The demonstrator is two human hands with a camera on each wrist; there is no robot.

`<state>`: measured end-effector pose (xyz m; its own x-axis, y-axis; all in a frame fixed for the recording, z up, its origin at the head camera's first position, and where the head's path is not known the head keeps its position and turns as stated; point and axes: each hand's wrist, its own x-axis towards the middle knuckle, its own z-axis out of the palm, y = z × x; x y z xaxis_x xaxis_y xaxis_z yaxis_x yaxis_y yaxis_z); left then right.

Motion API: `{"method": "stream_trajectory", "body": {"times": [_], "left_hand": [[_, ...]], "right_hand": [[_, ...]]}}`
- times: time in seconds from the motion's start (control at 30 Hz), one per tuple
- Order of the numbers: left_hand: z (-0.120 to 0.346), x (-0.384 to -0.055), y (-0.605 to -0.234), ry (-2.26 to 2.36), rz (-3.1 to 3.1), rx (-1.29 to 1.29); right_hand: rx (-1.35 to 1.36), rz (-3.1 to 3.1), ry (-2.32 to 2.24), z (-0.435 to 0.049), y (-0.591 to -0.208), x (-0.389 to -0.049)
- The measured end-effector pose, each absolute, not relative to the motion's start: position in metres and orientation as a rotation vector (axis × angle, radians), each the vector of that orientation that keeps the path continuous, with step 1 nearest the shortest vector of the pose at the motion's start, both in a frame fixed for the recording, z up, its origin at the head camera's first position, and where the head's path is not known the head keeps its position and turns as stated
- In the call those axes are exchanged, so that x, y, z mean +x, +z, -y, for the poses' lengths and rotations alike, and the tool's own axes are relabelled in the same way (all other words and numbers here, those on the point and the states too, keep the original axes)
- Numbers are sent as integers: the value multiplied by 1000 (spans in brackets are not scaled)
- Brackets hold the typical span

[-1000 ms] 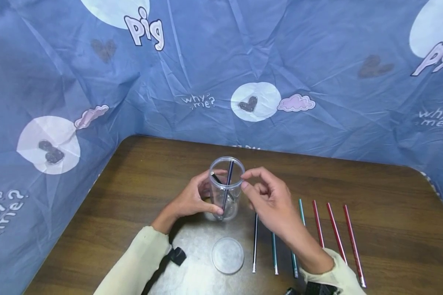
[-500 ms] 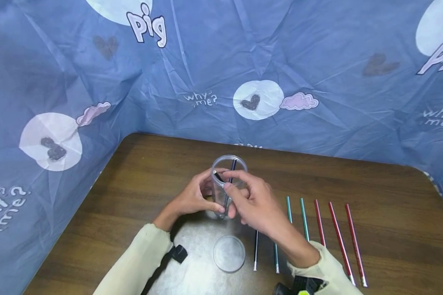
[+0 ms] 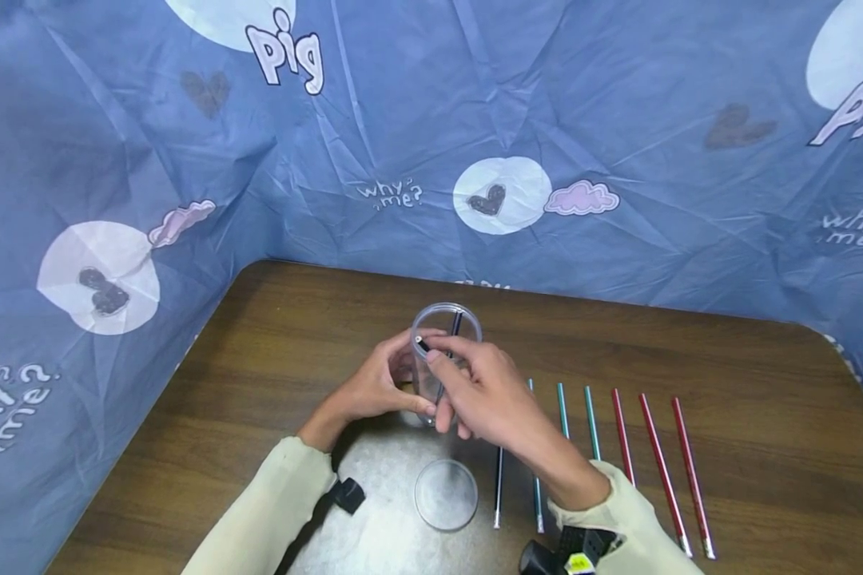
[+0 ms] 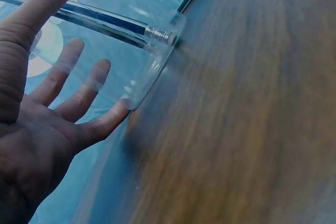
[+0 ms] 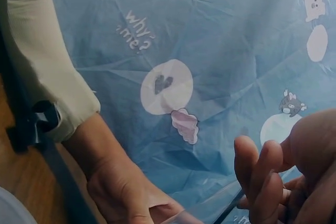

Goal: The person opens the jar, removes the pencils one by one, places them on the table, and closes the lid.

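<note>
A clear plastic jar (image 3: 423,382) stands upright near the middle of the table, with dark pencils inside it. My left hand (image 3: 370,383) holds it from the left, thumb in front and fingers behind. Through the wall in the left wrist view, silver eraser ends of pencils (image 4: 160,35) show near the jar's base. One dark pencil (image 3: 457,322) leans toward the back right of the rim. At the front left of the rim, my right hand (image 3: 492,391) pinches the pale-tipped end of a black pencil (image 3: 423,345) between thumb and index finger. Its lower part is hidden behind the hand.
A round clear lid (image 3: 446,495) lies in front of the jar. To its right lie a black pencil (image 3: 499,487), several teal pencils (image 3: 593,423) and several red pencils (image 3: 664,471), roughly side by side. A blue printed sheet (image 3: 403,120) hangs behind the table.
My right hand has moved left from beside the rim to the front of the jar and taken the black pencil's end. My left hand and the jar have hardly moved.
</note>
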<state>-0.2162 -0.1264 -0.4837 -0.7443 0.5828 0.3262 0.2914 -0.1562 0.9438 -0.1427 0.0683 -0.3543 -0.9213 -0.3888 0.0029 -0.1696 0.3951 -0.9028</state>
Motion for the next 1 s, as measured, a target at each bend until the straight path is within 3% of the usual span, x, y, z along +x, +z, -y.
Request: {"method": "stream_trajectory", "body": {"times": [1.0], "left_hand": [[124, -214, -484, 1987, -1928, 965]], "right_hand": [[-354, -2381, -2178, -61, -365, -130]]}}
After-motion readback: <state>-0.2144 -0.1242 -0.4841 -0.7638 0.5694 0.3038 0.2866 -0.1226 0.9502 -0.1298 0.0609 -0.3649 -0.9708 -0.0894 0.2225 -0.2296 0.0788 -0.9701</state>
